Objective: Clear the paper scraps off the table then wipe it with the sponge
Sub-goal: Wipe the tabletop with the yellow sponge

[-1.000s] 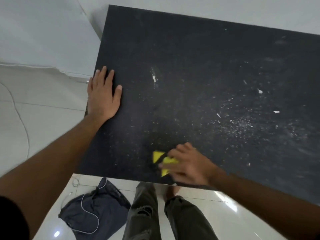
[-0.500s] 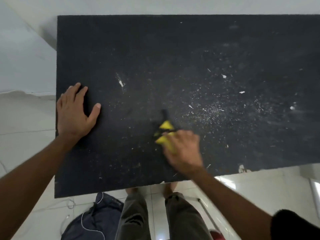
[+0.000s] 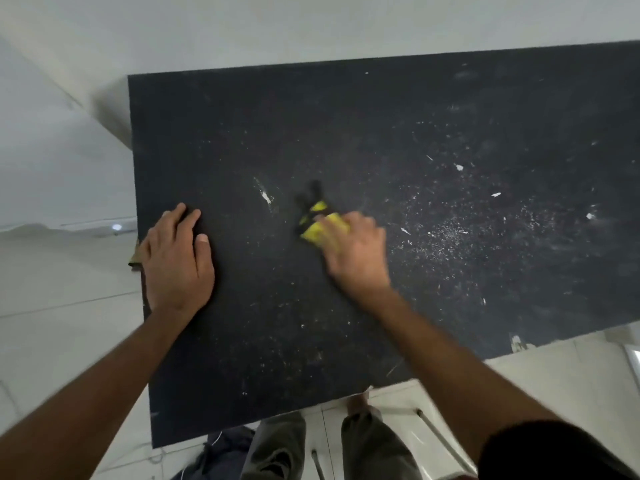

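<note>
A black table [image 3: 346, 126] fills most of the view. My right hand [image 3: 356, 252] grips a yellow sponge with a black face [image 3: 317, 221] and presses it on the tabletop near the middle; the hand is blurred. My left hand [image 3: 178, 258] lies flat on the table near its left edge, fingers straight. Small white paper scraps [image 3: 459, 167] and fine white crumbs [image 3: 446, 233] dot the surface to the right of the sponge. A white streak [image 3: 266, 196] lies just left of the sponge.
White tiled floor surrounds the table. Dark cloth with a white cord [image 3: 221, 455] lies on the floor by my legs [image 3: 277, 448]. A metal leg or rod [image 3: 443, 438] slants across the floor at lower right. A white wall runs behind the table.
My right hand has carried the sponge from the table's near edge away from me to the middle. The left hand stays flat near the left edge. The view has shifted.
</note>
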The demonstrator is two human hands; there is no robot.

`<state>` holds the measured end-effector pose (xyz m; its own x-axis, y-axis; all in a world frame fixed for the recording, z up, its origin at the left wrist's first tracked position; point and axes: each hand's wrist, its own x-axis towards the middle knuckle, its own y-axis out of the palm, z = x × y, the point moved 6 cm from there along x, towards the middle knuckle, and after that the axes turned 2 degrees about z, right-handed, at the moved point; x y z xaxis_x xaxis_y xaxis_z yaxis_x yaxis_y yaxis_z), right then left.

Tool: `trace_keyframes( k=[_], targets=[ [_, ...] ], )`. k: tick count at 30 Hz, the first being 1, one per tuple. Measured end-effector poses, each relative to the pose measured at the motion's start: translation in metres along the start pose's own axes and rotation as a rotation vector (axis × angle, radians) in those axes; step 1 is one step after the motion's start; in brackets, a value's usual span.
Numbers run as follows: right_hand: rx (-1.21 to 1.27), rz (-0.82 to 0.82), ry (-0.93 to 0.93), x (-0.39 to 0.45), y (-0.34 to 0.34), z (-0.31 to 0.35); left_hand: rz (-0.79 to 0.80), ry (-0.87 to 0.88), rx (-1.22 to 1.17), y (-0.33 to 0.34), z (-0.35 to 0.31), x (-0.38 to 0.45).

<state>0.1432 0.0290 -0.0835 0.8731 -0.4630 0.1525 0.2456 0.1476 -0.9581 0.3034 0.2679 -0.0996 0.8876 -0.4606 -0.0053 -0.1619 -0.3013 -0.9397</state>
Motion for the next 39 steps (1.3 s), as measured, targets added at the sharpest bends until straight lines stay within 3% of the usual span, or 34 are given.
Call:
trace_keyframes(
  k=[3,5,9,11,12,15,17,20,22,24,26,29,31,33,36,37,39],
  targets=[
    [-0.006,-0.113,0.326,0.007,-0.025,-0.076,0.006,0.010,0.011,-0.001,-0.003,0.002],
    [-0.001,-0.123,0.348,-0.007,-0.030,-0.062,0.013,0.004,0.022,0.000,-0.003,0.001],
    [0.060,0.099,-0.138,-0.046,-0.007,0.079,0.008,0.034,0.131,-0.002,-0.001,0.014],
    [0.058,0.146,-0.295,-0.034,0.008,0.102,0.020,0.097,0.184,-0.008,-0.002,0.043],
    [0.043,0.102,-0.288,-0.012,0.013,0.088,0.042,0.139,0.185,-0.010,-0.001,0.058],
    [-0.050,-0.046,0.085,0.069,0.004,-0.003,0.045,0.203,0.136,-0.009,0.001,0.076],
    [-0.059,-0.144,0.213,0.102,-0.011,-0.049,0.021,0.176,0.087,-0.009,0.006,0.074],
    [0.108,-0.151,-0.035,0.105,-0.010,0.013,0.048,0.133,0.053,-0.007,0.010,0.077],
    [0.213,0.010,-0.365,0.081,0.009,0.100,0.072,0.133,0.050,-0.006,0.011,0.081],
    [0.131,0.184,-0.505,0.068,0.032,0.142,0.088,0.151,0.064,-0.002,0.012,0.081],
    [0.071,0.057,-0.343,0.113,0.041,0.112,0.095,0.156,0.078,0.002,0.015,0.083],
    [-0.036,-0.122,0.160,0.194,0.026,0.030,0.100,0.153,0.108,0.004,0.016,0.084],
    [-0.010,-0.137,0.280,0.219,0.021,0.020,0.109,0.155,0.127,0.005,0.015,0.084],
    [0.045,-0.088,0.051,0.222,0.025,0.074,0.116,0.151,0.120,0.004,0.015,0.084],
    [0.172,0.162,-0.557,0.193,0.050,0.178,0.104,0.154,0.088,0.002,0.015,0.084],
    [0.170,0.189,-0.619,0.197,0.054,0.186,0.095,0.158,0.068,0.001,0.015,0.084],
    [0.120,0.059,-0.478,0.232,0.058,0.157,0.075,0.163,0.041,0.000,0.016,0.084]
  ],
)
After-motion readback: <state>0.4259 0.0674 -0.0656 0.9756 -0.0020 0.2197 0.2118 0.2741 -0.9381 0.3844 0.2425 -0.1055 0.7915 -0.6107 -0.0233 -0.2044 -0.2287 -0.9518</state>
